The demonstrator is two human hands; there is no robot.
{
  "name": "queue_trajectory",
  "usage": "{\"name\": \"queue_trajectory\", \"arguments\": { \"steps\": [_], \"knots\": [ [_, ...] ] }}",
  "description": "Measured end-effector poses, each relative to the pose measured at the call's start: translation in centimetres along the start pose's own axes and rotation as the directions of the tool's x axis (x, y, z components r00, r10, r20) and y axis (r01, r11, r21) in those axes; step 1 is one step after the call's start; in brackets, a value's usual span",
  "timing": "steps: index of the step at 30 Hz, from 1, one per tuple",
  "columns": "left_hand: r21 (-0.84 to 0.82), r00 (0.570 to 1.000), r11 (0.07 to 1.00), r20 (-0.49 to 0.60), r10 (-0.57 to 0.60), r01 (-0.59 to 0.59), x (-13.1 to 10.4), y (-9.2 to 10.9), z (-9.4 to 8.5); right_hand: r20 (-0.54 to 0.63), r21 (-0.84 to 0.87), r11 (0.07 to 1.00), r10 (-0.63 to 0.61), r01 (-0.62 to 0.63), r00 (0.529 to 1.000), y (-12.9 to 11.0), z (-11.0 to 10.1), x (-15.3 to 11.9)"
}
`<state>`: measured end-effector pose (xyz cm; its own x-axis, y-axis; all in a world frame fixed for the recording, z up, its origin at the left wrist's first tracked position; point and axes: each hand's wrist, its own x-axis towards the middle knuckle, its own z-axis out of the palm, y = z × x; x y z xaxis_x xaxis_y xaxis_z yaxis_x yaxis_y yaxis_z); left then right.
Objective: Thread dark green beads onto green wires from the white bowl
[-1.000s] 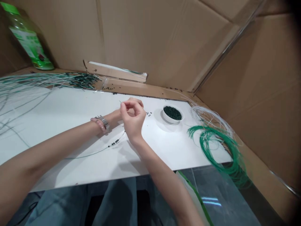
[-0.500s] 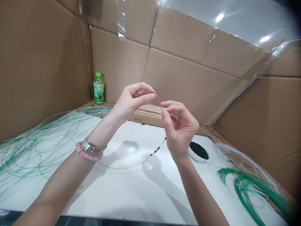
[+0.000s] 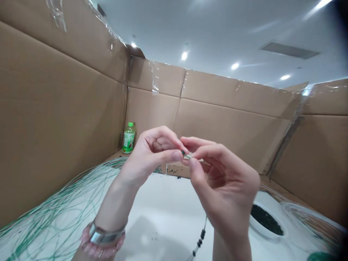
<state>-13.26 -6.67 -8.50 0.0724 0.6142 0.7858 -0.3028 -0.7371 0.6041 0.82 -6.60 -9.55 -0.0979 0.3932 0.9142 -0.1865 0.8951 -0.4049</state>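
Note:
My left hand (image 3: 156,152) pinches a small dark bead (image 3: 183,153) between thumb and forefinger. Close against it, my right hand (image 3: 223,177) holds the greenish tip of a thin cord (image 3: 187,156) in a pinch, and the fingertips of both hands nearly touch. Whether the cord passes through the bead is too small to tell. Below my right hand hangs a strand with several black beads (image 3: 200,239) strung on it, over the white table top (image 3: 163,206).
A white bowl of dark beads (image 3: 268,221) stands at the right. Green and clear cords (image 3: 62,210) spread over the left side. A green-capped bottle (image 3: 128,139) stands in the back left corner. Cardboard walls (image 3: 233,123) surround the table.
My hands have come together at the fingertips and look larger and nearer. The view has tilted up, showing more ceiling. A dark bead now shows at my left fingertips.

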Motion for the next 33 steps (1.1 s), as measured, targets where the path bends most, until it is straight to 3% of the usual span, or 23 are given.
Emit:
{"name": "queue_trajectory", "arguments": {
  "steps": [17,27,33],
  "knots": [
    [-0.121,0.995,0.992,0.091,-0.036,0.047,0.07,-0.50,-0.03,-0.018,-0.013,1.000,0.006,-0.006,1.000,0.37,-0.35,-0.26],
    [-0.193,0.995,0.976,0.041,-0.093,0.100,-0.03,-0.50,0.49,-0.028,0.004,1.000,0.015,-0.015,1.000,0.24,-0.15,-0.21],
    [-0.155,0.997,0.985,0.016,-0.079,0.081,0.09,-0.52,0.80,-0.022,0.000,1.000,0.010,-0.010,1.000,0.19,-0.41,-0.01]
  ]
}}
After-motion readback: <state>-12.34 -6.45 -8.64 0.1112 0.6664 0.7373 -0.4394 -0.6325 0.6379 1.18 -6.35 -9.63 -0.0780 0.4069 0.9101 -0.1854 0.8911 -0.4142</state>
